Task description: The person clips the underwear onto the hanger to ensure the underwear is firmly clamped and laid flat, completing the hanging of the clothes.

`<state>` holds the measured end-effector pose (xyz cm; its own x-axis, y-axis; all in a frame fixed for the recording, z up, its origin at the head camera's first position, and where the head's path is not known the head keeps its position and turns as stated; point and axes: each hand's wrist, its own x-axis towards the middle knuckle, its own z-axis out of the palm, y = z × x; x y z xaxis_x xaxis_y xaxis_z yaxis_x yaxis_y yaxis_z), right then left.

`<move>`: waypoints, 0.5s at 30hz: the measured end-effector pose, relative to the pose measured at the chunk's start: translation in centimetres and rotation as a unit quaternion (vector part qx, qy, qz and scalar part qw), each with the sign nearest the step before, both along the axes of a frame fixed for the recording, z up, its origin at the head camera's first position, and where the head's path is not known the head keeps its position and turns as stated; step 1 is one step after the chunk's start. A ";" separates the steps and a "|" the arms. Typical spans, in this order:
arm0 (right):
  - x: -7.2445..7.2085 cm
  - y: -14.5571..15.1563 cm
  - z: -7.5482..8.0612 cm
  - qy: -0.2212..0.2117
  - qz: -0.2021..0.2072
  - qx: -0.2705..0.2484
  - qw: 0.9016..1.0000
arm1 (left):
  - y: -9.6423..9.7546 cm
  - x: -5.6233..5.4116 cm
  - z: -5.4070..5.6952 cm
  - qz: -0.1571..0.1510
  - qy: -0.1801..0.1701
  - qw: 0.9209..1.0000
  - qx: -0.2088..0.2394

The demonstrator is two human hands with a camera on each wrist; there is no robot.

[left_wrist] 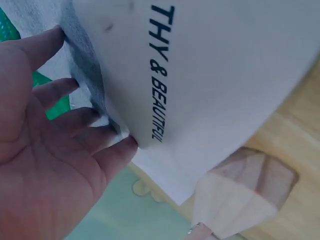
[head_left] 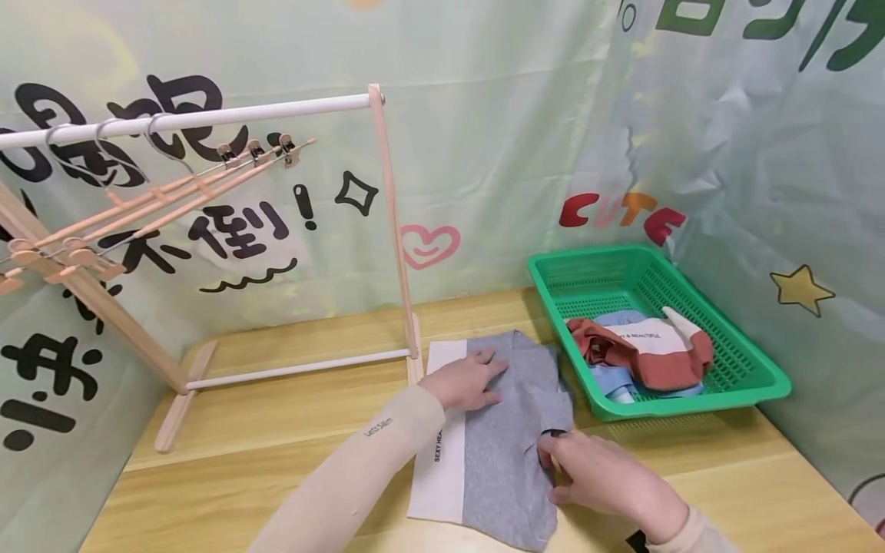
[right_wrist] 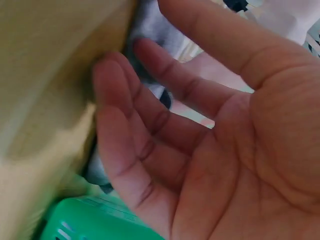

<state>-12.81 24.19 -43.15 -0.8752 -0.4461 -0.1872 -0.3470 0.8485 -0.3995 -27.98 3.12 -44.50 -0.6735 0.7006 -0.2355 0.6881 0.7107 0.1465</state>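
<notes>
A grey and white shirt lies folded lengthwise on the wooden table, with black lettering on its white part. On its upper portion rests my left hand, fingers spread. The left wrist view shows those fingertips against the shirt near where grey meets white. My right hand touches the shirt's right edge, low down. Seen from the right wrist, this hand has loosely bent fingers, with the index fingertip at the grey cloth and the thumb apart from the fingers.
A green plastic basket stands at the right, holding crumpled rust-and-white and blue clothes. To the left is a wooden rack with a white rail, from which several clip hangers hang. Printed cloth covers the walls behind.
</notes>
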 end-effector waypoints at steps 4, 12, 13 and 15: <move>-0.5 0.2 -0.8 0.028 0.013 -0.011 0.999 | -0.4 -0.2 0.0 0.034 -0.020 0.999 0.012; -1.0 1.3 -0.7 0.052 0.005 0.010 0.999 | -0.5 -0.6 0.0 0.076 -0.016 0.997 0.008; -1.0 1.5 -0.5 0.049 -0.002 0.018 0.999 | -0.5 -0.5 0.0 0.083 -0.018 0.996 0.006; -1.0 2.0 -0.4 0.041 -0.015 0.029 0.999 | -0.3 -0.3 0.2 0.101 -0.022 0.995 0.001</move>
